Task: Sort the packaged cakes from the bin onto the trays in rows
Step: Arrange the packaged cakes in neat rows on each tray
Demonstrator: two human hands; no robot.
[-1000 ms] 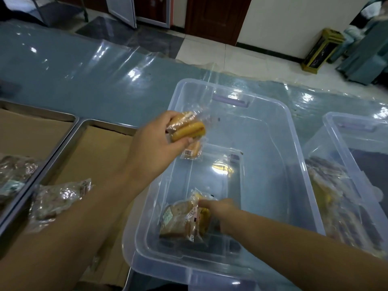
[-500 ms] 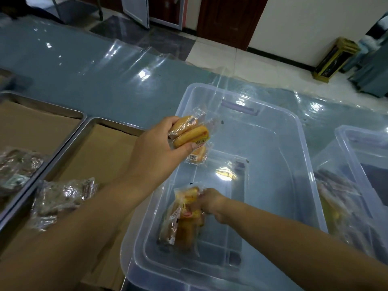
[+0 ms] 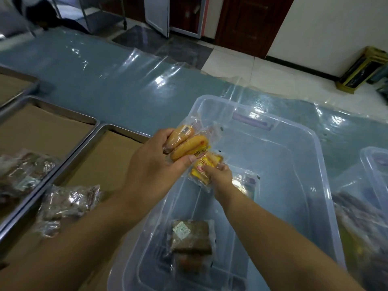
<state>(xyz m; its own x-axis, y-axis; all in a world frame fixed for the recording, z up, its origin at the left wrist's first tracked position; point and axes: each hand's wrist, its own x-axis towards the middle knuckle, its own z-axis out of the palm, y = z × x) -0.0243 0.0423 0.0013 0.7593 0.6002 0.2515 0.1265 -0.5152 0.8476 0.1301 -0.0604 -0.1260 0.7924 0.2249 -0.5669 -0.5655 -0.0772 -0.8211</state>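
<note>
- The blue surface (image 3: 126,87), under a clear plastic sheet, stretches away beyond my fingers.
- The clear bin (image 3: 310,164) lies open beneath both my hands, its far wall beyond my fingers.
- Two metal trays lined with cardboard sit side by side to the left of my fingers: the near tray (image 3: 98,131) just beside the bin, the far tray (image 3: 42,106) further left.
- A second bin (image 3: 371,158) stands well to the right of my fingers; what it holds is too blurred to tell.
- My left hand (image 3: 151,171) hangs over the bin's left rim, fingers and thumb curled round two yellow cakes (image 3: 186,143) in clear wrappers.
- My right hand (image 3: 220,179) pinches a yellow packet (image 3: 202,168) just under my left thumb, touching the two above it.
- Wrapped dark cakes (image 3: 67,204) lie on the near tray, down and left of my left fingers; more wrapped cakes (image 3: 25,173) lie on the far tray.
- A brown cake (image 3: 191,238) lies on the bin's floor, well behind my fingers, between my forearms.
</note>
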